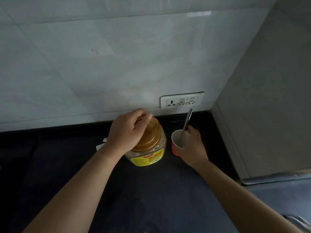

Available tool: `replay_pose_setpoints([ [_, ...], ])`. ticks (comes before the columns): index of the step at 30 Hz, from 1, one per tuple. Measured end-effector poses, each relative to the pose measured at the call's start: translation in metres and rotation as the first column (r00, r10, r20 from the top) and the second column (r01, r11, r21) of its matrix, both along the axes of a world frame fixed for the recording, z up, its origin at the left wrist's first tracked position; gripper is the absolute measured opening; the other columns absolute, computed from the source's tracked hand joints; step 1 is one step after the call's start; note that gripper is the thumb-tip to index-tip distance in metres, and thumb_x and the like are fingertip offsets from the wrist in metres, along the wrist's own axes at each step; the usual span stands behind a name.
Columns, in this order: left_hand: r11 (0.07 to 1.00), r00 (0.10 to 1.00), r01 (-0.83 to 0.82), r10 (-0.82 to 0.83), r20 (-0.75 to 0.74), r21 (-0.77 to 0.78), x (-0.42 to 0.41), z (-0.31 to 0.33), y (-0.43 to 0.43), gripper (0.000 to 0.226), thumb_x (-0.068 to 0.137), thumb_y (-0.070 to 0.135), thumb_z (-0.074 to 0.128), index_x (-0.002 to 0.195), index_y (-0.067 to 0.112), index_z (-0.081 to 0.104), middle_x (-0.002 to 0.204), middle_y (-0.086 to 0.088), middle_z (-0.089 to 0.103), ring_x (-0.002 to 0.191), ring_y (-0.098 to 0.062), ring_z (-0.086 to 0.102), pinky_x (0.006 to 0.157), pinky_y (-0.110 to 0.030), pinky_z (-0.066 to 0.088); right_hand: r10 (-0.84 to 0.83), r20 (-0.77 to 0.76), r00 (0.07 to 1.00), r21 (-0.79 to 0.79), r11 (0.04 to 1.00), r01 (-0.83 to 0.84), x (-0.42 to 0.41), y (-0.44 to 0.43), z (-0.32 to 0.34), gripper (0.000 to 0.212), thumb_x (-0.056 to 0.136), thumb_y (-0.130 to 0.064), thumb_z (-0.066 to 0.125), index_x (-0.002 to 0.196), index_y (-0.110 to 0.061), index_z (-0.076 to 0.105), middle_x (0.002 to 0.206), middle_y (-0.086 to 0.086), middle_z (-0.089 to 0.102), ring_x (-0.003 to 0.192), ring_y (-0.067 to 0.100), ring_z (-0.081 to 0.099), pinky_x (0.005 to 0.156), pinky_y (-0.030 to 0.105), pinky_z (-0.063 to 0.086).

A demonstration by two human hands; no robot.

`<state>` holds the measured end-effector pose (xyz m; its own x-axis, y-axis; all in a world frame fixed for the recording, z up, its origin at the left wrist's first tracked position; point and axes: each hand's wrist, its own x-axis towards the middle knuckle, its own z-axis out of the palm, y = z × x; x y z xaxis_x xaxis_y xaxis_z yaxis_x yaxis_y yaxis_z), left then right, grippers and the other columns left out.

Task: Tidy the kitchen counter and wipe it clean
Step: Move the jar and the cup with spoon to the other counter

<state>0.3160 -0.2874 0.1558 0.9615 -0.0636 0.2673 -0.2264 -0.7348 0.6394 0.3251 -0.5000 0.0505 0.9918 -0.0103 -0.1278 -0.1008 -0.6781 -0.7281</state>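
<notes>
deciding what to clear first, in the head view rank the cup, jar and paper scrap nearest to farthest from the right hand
1. Cup, gripped by the right hand.
2. Jar, just left of the cup.
3. Paper scrap, farther left, beyond the jar.

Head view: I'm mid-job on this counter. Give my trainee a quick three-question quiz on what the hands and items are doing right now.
1. True or false: the spoon stands inside the cup.
2. Multiple choice: the left hand grips A) the cup, B) the handle on the lid of the jar, C) the spoon.
3. Fill in: the right hand is curled round the ____.

Key: 1 true; 2 B; 3 cup.
</notes>
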Motion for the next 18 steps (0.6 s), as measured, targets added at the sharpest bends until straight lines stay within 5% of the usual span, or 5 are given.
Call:
replay_pose_setpoints([
  [5, 1.000, 1.000, 0.014, -0.014, -0.026, -0.014, -0.006, 0.000, -0.001, 0.031, 0.086, 0.055, 0.036, 0.084, 0.032, 0.057, 0.068, 0.017, 0.060, 0.068, 0.004, 0.059, 0.057, -0.008, 0.037, -0.040, 0.010, 0.999, -0.034, 0.999, 0.041, -0.033, -0.012, 0.001, 0.079, 0.063, -0.032, 0.079, 0.129, -0.019, 0.038, 0.127, 0.001, 0.037, 0.107, 0.017, 0.049, 0.080, 0.025, 0.042],
  [12, 0.997, 0.989, -0.063, 0.057, -0.138, -0.044, -0.022, 0.005, -0.006, 0.025, 0.091, 0.044, 0.046, 0.091, 0.024, 0.061, 0.080, 0.013, 0.061, 0.078, -0.006, 0.059, 0.063, -0.016, 0.040, -0.179, 0.041, 0.983, 0.057, 0.983, 0.177, -0.086, -0.022, 0.023, 0.066, 0.058, -0.031, 0.083, 0.116, -0.021, 0.052, 0.108, -0.008, 0.036, 0.094, 0.013, 0.050, 0.081, 0.025, 0.042],
  [18, 0.984, 0.961, -0.129, 0.094, -0.259, -0.121, -0.049, 0.012, -0.011, 0.025, 0.089, 0.046, 0.050, 0.087, 0.025, 0.064, 0.085, 0.006, 0.064, 0.087, -0.015, 0.060, 0.072, -0.030, 0.044, -0.237, 0.086, 0.968, 0.132, 0.965, 0.225, -0.137, -0.036, 0.041, 0.072, 0.056, -0.034, 0.084, 0.118, -0.021, 0.050, 0.110, -0.010, 0.033, 0.097, 0.011, 0.047, 0.085, 0.026, 0.043],
])
